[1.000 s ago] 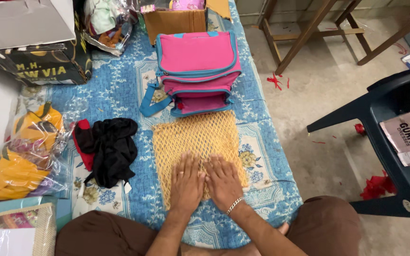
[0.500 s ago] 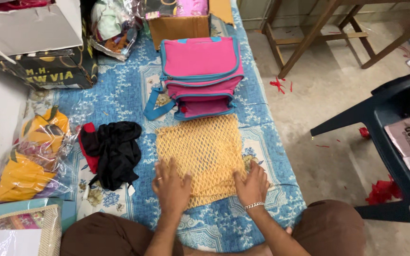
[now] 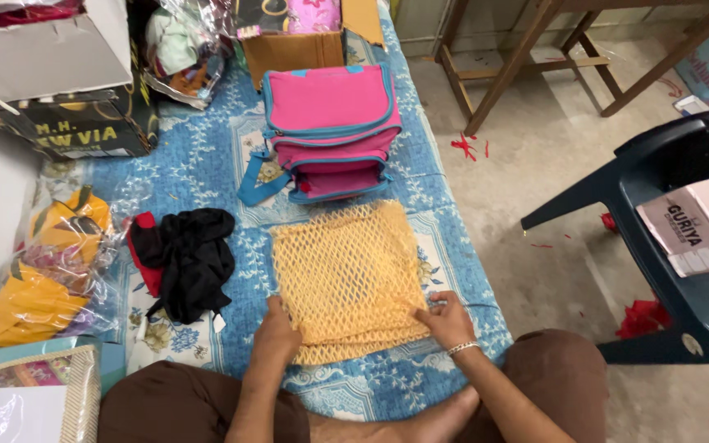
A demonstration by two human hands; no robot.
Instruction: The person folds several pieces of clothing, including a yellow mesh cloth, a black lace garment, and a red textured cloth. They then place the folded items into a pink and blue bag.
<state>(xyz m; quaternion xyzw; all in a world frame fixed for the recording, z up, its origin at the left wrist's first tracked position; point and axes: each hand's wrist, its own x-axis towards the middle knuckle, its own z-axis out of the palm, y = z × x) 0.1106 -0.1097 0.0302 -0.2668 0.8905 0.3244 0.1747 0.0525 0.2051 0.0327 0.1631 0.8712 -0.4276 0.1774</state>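
1. As you sit cross-legged at the bottom of the frame, your left hand (image 3: 276, 335) lies flat, fingers open, on the lower left corner of the yellow mesh cloth (image 3: 346, 277), while your right hand (image 3: 446, 320) pinches its lower right edge between thumb and fingers.
2. That cloth is spread at the centre of the frame on the blue patterned bedsheet (image 3: 207, 164), just below the pink bag (image 3: 330, 131) and right of the black garment (image 3: 190, 261).
3. Your risk, judged from this layout: the open weave looks prone to stretch or skew if your right hand pulls harder than your left hand holds, leaving the edges uneven.
4. A fingertip could also catch in a hole and drag the layers apart.
5. Your cloth's top edge sits near the bag; pushing it upward could bunch it there.
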